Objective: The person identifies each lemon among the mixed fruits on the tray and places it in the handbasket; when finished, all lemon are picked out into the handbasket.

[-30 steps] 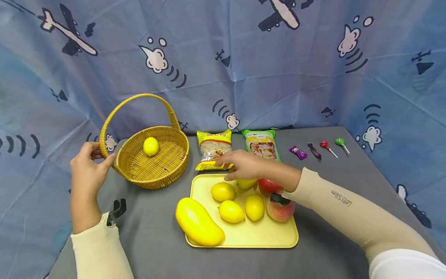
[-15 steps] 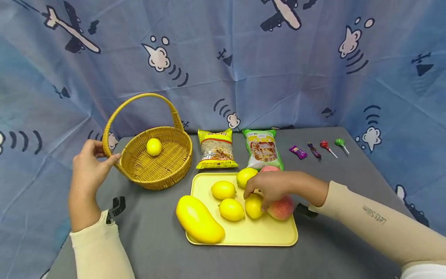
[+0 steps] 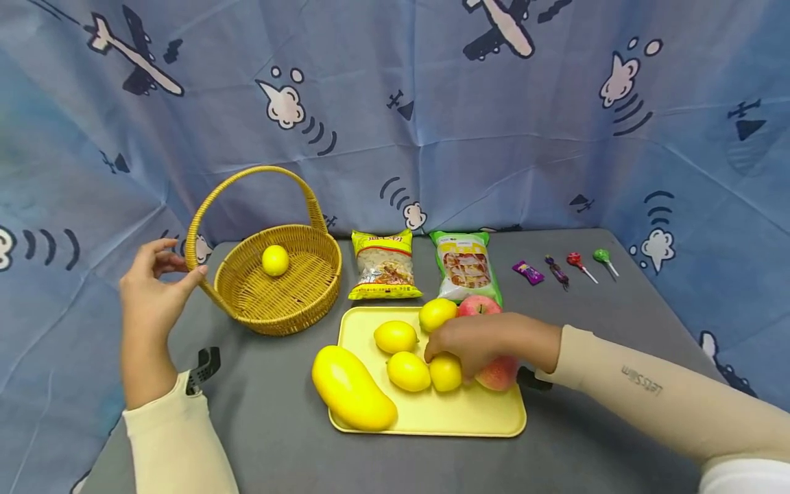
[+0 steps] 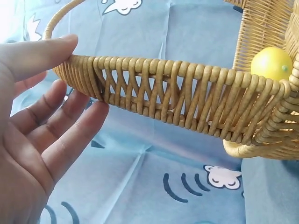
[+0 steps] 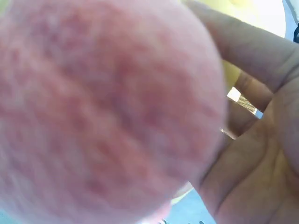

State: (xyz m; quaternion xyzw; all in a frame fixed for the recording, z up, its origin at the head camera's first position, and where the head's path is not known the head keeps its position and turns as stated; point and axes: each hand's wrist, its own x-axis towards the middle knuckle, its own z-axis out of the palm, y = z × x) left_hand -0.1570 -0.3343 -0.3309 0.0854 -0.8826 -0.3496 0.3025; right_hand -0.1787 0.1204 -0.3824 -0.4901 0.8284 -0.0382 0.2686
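My left hand (image 3: 154, 285) pinches the handle (image 4: 154, 84) of a wicker basket (image 3: 247, 315), thumb above and fingertips below in the left wrist view. One lemon (image 3: 275, 261) lies inside the basket. Over a pale yellow tray (image 3: 457, 418), my right hand (image 3: 472, 341) grips a lemon (image 3: 446, 374), its fingers curled round the far side. Close by on the tray are more lemons (image 3: 396, 337), a red apple (image 3: 479, 304) and a peach (image 3: 497, 374), partly hidden by the hand. That peach (image 5: 107, 112) fills much of the right wrist view and hides the gripped lemon's contact.
A large yellow mango (image 3: 353, 390) lies across the tray's left edge. Behind the tray lie a yellow food bag (image 3: 385, 266) and a green one (image 3: 467, 266). Wrapped candies (image 3: 528, 272) and two lollipops (image 3: 580, 264) lie at the right. A patterned curtain (image 3: 345, 103) hangs behind the table.
My right hand has come from beside the yellow bag down to the tray's right side and closed round a lemon, which has shifted slightly left. The left hand stays at the basket handle.
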